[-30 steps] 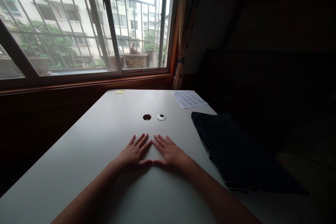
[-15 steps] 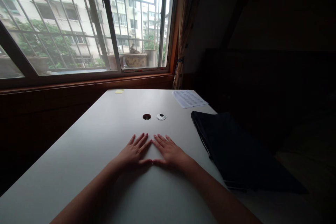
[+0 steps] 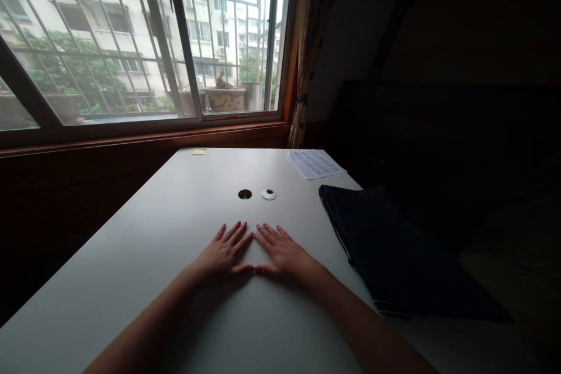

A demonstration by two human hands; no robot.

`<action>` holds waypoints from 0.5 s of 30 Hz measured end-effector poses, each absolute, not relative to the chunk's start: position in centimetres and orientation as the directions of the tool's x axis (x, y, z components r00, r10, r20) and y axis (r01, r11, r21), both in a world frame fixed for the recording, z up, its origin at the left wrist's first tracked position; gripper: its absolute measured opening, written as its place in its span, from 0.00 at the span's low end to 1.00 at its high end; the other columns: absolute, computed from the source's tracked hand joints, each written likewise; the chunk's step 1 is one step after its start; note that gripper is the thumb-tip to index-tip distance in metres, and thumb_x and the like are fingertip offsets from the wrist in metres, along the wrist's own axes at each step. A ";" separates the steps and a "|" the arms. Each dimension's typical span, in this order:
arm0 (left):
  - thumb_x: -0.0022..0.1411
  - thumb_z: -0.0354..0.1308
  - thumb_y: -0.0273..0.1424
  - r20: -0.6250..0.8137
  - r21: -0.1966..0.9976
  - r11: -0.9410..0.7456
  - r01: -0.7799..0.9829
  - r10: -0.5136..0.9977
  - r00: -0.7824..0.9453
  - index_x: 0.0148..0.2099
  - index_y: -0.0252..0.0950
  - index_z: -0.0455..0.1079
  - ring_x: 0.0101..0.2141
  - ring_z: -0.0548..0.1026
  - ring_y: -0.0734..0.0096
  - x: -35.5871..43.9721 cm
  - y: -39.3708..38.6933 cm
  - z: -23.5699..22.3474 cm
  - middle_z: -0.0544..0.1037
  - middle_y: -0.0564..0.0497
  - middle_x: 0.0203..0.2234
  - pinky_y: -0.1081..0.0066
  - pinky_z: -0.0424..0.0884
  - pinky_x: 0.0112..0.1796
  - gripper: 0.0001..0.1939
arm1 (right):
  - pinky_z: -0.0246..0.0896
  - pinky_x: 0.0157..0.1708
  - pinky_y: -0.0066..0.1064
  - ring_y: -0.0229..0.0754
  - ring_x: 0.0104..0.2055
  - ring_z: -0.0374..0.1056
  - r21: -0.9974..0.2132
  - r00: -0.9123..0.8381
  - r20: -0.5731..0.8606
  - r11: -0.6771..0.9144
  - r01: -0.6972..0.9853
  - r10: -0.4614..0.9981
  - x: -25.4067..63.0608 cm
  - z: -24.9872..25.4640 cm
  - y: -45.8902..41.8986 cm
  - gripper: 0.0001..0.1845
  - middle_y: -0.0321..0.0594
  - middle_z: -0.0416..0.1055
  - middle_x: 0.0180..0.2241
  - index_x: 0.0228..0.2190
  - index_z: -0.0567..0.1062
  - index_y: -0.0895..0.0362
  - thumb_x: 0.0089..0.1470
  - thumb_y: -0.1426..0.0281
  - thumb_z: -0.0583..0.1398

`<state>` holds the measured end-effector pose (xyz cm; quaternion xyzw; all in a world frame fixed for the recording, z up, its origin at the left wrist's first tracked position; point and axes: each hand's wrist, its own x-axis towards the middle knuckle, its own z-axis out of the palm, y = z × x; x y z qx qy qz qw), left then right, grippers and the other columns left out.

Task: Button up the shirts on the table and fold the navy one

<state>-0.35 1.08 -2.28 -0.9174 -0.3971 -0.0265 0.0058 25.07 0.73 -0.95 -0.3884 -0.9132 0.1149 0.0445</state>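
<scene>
My left hand (image 3: 223, 254) lies flat, palm down, on the white table (image 3: 144, 245), fingers stretched out. My right hand (image 3: 283, 252) lies flat beside it in the same way. Their thumbs and forefingers touch or nearly touch, making a small triangle between them. Neither hand holds anything. Just beyond the fingertips are a round cable hole (image 3: 245, 194) in the tabletop and its white cap (image 3: 269, 194) lying next to it.
A dark folded cloth (image 3: 394, 251) lies on the table's right side. A printed sheet of paper (image 3: 315, 164) sits at the far right corner, a small yellow note (image 3: 198, 152) at the far edge. A barred window (image 3: 144, 41) is beyond.
</scene>
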 end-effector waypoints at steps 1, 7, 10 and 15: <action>0.65 0.37 0.61 0.053 0.013 -0.685 0.729 0.728 0.683 0.74 0.42 0.36 0.70 0.41 0.50 -0.3 1.1 -2.3 0.38 0.44 0.71 0.47 0.38 0.66 0.44 | 0.23 0.69 0.48 0.51 0.73 0.31 -0.243 -0.693 -0.010 0.671 0.701 0.721 25.1 -1.0 0.7 0.48 0.44 0.34 0.71 0.69 0.45 0.55 0.59 0.38 0.44; 0.65 0.38 0.61 0.047 0.021 -0.683 0.730 0.730 0.682 0.74 0.42 0.37 0.69 0.42 0.49 -0.2 1.1 -2.1 0.41 0.44 0.71 0.47 0.38 0.66 0.44 | 0.24 0.69 0.48 0.51 0.73 0.31 -0.238 -0.695 -0.014 0.673 0.701 0.719 25.1 -0.6 0.6 0.48 0.44 0.34 0.71 0.69 0.44 0.54 0.60 0.39 0.44; 0.65 0.37 0.60 0.044 0.020 -0.682 0.731 0.731 0.681 0.74 0.42 0.37 0.70 0.42 0.50 -0.2 1.0 -1.9 0.40 0.44 0.71 0.48 0.38 0.66 0.44 | 0.25 0.69 0.49 0.52 0.73 0.32 -0.233 -0.695 -0.015 0.674 0.701 0.718 25.1 -0.6 0.7 0.48 0.44 0.34 0.71 0.69 0.43 0.54 0.60 0.39 0.45; 0.65 0.36 0.61 0.020 0.028 -0.676 0.737 0.737 0.675 0.74 0.41 0.38 0.70 0.40 0.50 -0.2 0.9 -1.7 0.38 0.43 0.71 0.47 0.38 0.65 0.44 | 0.24 0.69 0.49 0.52 0.73 0.32 -0.229 -0.697 -0.009 0.677 0.699 0.717 25.1 -0.9 0.8 0.49 0.45 0.35 0.71 0.69 0.44 0.55 0.59 0.38 0.44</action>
